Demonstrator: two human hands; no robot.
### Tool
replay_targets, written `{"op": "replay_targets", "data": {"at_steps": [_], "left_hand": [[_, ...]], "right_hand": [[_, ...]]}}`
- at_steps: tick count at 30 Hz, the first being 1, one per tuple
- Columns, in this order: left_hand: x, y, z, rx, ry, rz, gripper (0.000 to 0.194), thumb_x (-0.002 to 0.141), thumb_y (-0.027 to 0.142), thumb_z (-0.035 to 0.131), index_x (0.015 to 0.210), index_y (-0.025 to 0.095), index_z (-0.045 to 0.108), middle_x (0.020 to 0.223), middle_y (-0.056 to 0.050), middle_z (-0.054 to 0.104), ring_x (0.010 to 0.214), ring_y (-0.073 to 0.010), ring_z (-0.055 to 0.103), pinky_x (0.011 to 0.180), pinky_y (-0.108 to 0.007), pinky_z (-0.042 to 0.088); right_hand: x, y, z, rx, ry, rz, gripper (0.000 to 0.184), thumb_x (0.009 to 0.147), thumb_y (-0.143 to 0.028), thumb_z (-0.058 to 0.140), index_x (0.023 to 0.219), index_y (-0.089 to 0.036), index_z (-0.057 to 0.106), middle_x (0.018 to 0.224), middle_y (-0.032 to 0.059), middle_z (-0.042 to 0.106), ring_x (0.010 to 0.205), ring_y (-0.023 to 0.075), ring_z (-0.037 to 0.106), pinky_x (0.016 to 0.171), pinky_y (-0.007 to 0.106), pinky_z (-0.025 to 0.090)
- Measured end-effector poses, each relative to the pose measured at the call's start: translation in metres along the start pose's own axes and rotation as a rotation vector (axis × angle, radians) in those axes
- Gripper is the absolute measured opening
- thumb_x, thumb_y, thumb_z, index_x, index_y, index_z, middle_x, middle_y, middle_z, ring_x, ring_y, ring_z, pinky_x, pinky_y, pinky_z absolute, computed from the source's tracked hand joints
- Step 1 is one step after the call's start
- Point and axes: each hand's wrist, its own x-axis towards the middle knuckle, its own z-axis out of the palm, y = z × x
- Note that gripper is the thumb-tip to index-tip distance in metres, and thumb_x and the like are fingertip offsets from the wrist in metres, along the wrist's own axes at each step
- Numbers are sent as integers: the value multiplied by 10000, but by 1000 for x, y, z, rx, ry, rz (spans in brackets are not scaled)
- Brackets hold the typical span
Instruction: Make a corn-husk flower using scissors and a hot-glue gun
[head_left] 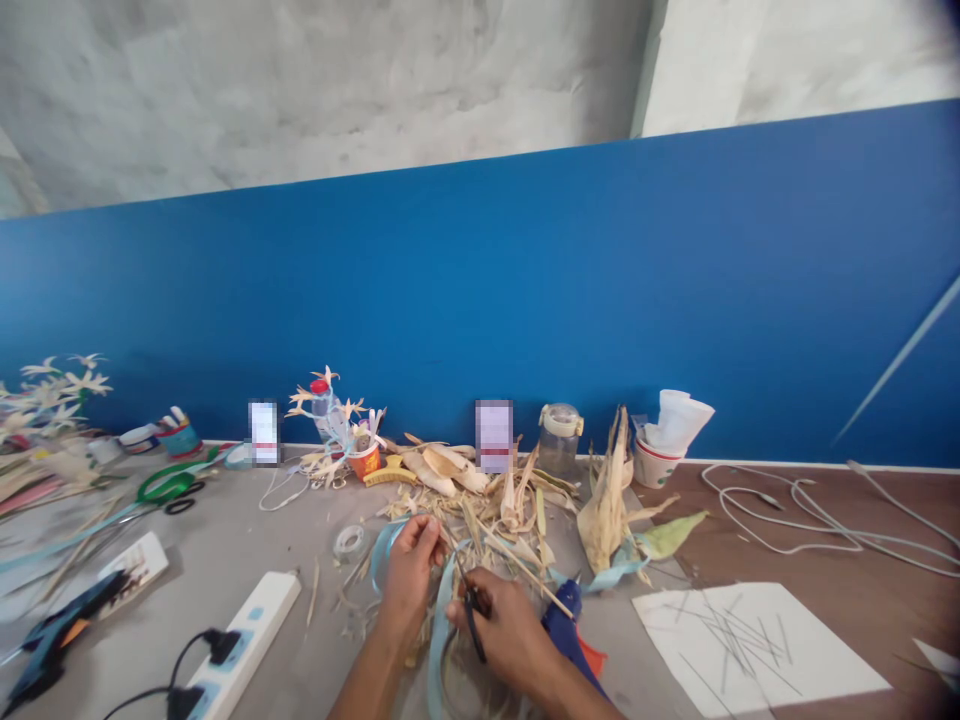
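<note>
Head camera: 2 bare hands work at the near middle of a grey table (247, 530). The left hand (411, 560) has its thumb and fingertips drawn together; what, if anything, they pinch is too small to tell. The right hand (504, 612) is closed around a dark tool (474, 622), seemingly scissors, whose tip points far and left, towards the left hand. A pale blue ribbon (437, 645) hangs in the gap between the 2 forearms.

Just beyond the hands spreads a pile of dry husks (525, 492), with a tall husk bundle (604, 500) at its right. Near the right hand, on its right side, lies a blue glue gun (564, 625). Further right, a white sheet (832, 655) carries thin dark sticks (731, 635), and white cables (795, 510) loop beyond it.

Left of the hands sit a tape roll (349, 542) and a white power strip (262, 612) with 2 black plugs in it; a black glue gun (64, 625) lies at the near left.

Along the far edge, before a blue partition (480, 280), stand 2 phones (494, 436), a clear jar (559, 442), an orange cup (365, 462) and a red-rimmed cup (658, 466) holding white paper (679, 422).
</note>
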Motion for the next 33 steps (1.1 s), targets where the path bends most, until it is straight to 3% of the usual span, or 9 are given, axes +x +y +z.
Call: {"op": "replay_targets", "data": {"at_steps": [10, 24, 33], "left_hand": [[-2, 6, 3, 17, -3, 4, 295, 718, 421, 621, 595, 166, 539, 500, 34, 501, 452, -79, 401, 494, -205, 323], [1, 4, -2, 295, 10, 60, 343, 796, 460, 447, 569, 205, 487, 511, 26, 473, 468, -123, 429, 497, -240, 341], [3, 4, -5, 351, -16, 49, 321, 781, 435, 451, 553, 210, 464, 496, 25, 470, 452, -126, 430, 489, -245, 337]], "right_hand": [[-1, 1, 2, 30, -4, -4, 105, 711, -272, 540, 683, -172, 549, 540, -55, 453, 519, 90, 380, 497, 192, 269], [1, 5, 3, -4, -16, -17, 114, 723, -280, 533, 687, -175, 558, 552, -45, 476, 531, 98, 401, 511, 195, 286], [2, 3, 2, 52, -11, 7, 104, 725, -270, 524, 697, -173, 550, 540, -53, 432, 521, 97, 384, 504, 197, 283]]}}
